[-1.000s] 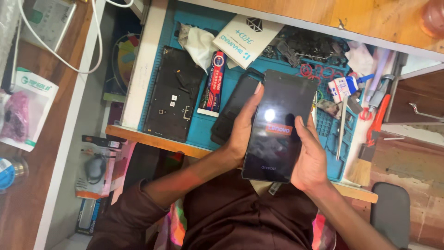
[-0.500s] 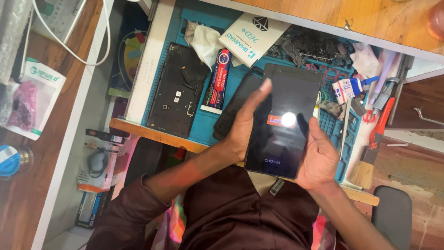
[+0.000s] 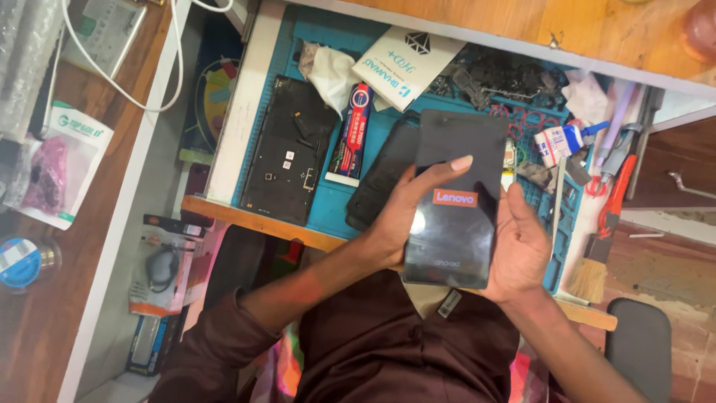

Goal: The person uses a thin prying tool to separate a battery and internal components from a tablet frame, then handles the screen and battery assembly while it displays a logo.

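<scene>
I hold a black tablet upright over the teal work mat; its dark screen shows a small orange logo patch. My left hand grips its left edge, thumb lying across the glass. My right hand cups its right edge and lower corner. Under the tablet, on the mat, lies a black back cover. Further left rests an opened black device frame with its inner parts showing.
A red glue tube, a white cloth and a white card lie at the mat's top. A small glue bottle, tweezers, red-handled pliers and a brush sit at the right. Packets and a white cable cover the brown surface at left.
An orange logo patch has lit up on the tablet's screen where only a light glare showed before. Both hands keep their grip; the view has shifted slightly.
</scene>
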